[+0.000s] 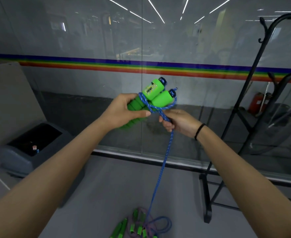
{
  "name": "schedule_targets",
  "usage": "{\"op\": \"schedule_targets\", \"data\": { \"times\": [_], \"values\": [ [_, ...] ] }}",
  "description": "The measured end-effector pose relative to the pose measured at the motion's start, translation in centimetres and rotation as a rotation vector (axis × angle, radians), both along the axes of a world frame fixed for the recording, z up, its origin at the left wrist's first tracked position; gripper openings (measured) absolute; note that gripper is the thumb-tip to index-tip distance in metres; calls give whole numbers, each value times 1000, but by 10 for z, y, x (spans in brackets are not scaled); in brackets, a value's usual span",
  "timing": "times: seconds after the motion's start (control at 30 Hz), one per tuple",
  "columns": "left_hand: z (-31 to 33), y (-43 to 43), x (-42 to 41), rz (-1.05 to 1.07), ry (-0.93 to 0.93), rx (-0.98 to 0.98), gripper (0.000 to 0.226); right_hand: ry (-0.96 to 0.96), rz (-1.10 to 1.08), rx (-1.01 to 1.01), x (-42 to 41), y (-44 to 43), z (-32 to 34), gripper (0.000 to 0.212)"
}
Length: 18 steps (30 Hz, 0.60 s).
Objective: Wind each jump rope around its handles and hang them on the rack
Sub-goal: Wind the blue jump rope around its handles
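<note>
My left hand [124,109] grips two green jump rope handles [155,95] side by side, held up at chest height and pointing up and to the right. A blue rope [165,157] loops once around the handles just above my thumb. My right hand [177,121] is closed on that rope right below the handles, and the rest of it hangs down to the floor. More jump ropes [137,225] with green handles and pale purple and blue cords lie in a heap on the floor at the bottom centre. The black rack [251,93] stands to the right.
A glass wall [141,40] with a rainbow stripe runs straight ahead. A grey bin with a dark lid [33,145] sits on the floor at the left. The rack's black base bars [207,200] rest on the grey floor at the lower right.
</note>
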State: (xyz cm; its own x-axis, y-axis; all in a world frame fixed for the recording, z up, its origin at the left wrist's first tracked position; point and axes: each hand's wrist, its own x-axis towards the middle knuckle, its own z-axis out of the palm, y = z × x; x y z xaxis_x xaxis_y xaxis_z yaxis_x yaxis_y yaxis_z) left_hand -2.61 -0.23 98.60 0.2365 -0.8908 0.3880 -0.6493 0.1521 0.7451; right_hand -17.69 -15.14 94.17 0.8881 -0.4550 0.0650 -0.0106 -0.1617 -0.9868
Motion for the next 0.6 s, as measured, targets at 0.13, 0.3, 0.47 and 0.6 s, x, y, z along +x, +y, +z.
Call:
{"op": "schedule_targets", "data": {
  "times": [0.13,0.3,0.47,0.6],
  "values": [
    [7,0,6,73,-28,-45,31,-34,41,5,-4,5,-19,39],
    [11,0,15,189,-39,-151,33,160,82,-172,-15,10,-31,28],
    [26,3,25,228,-22,-223,35,535,137,-314,-30,4,-65,30],
    [32,6,33,244,-58,-271,41,892,167,-522,-36,2,-103,34]
  ]
}}
